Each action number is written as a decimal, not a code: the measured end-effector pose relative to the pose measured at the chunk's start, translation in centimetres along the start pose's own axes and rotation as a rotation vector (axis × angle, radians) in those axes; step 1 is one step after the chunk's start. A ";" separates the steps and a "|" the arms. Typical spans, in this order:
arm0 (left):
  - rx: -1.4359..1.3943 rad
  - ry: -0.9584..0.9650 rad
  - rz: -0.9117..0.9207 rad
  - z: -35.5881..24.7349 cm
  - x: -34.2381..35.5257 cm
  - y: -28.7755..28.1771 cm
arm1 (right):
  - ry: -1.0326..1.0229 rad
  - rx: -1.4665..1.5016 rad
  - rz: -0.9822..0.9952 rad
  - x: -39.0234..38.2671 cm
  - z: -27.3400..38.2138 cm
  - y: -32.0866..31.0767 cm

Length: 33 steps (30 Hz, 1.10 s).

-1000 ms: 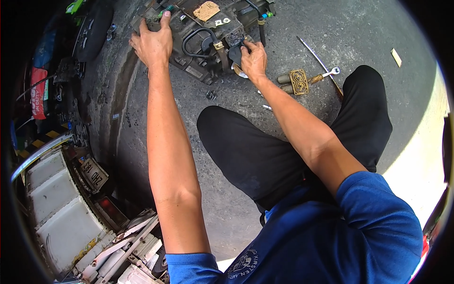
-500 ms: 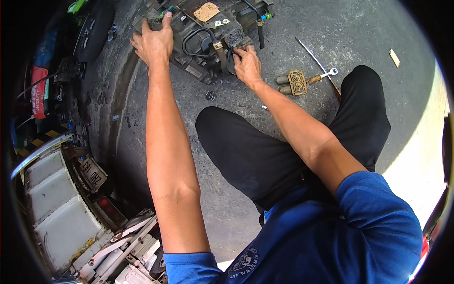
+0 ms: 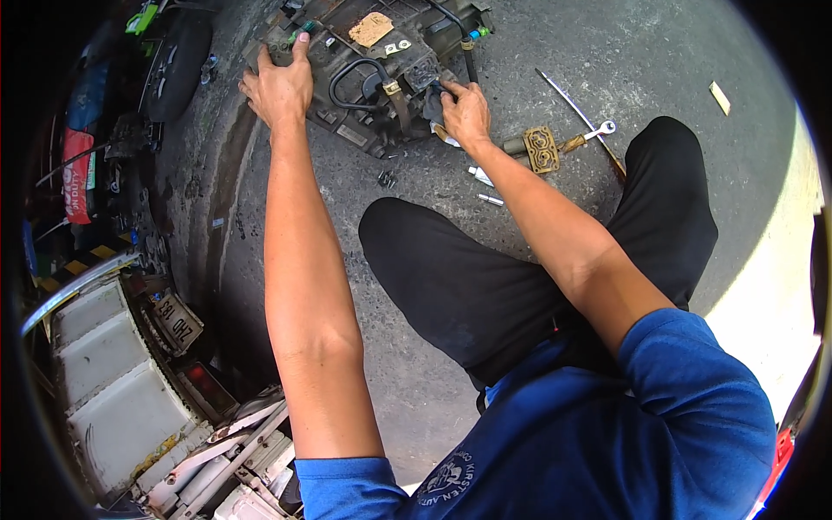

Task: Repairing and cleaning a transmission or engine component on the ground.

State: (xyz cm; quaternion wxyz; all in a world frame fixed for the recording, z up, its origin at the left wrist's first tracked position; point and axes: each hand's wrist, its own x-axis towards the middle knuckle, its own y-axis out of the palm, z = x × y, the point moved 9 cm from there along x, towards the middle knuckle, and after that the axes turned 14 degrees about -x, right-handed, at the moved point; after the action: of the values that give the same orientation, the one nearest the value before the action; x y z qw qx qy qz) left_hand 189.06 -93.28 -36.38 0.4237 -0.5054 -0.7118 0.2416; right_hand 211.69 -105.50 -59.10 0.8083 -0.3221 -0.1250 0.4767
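A dark metal assembly (image 3: 351,134) with black hoses lies on the ground ahead of me. My left hand (image 3: 282,91) rests on its left edge, fingers spread. At its near right side, my right hand (image 3: 465,114) has its fingers curled in by a dark piece (image 3: 435,102); what they grip is mostly hidden. Below these fingers shows a brown-and-white item (image 3: 445,134). A looped black hose (image 3: 336,87) and a tan scrap (image 3: 371,29) are between the hands. Close to my right wrist lie a white tube (image 3: 481,176) and a brass-coloured metal block (image 3: 542,149).
Right of the block are a ratchet wrench (image 3: 600,130) and a long thin metal tool (image 3: 568,97). Small bolts (image 3: 386,179) and a silver cylinder (image 3: 490,199) lie nearer me. A white vehicle panel (image 3: 117,381) fills the lower left. A pale strip (image 3: 720,99) lies far right.
My right hand has shifted slightly right and down, and its fingers have curled differently. The white tube and brown-and-white item now show near it. My left hand stays on the assembly.
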 end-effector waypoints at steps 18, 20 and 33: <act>-0.008 0.032 0.001 0.1 0.1 0.1 | -0.175 0.074 0.019 -1.2 2.4 1.7; 0.006 -0.016 0.029 0.5 0.0 0.3 | -0.207 0.073 0.037 -1.0 2.3 1.2; -0.023 0.019 0.003 0.3 0.1 0.1 | 0.092 0.042 -0.087 0.4 0.2 0.8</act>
State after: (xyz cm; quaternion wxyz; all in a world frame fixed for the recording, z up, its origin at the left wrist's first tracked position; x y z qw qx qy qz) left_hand 188.80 -93.14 -36.57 0.4241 -0.5136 -0.7097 0.2293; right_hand 211.24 -104.83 -59.51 0.8396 -0.3212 -0.0914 0.4284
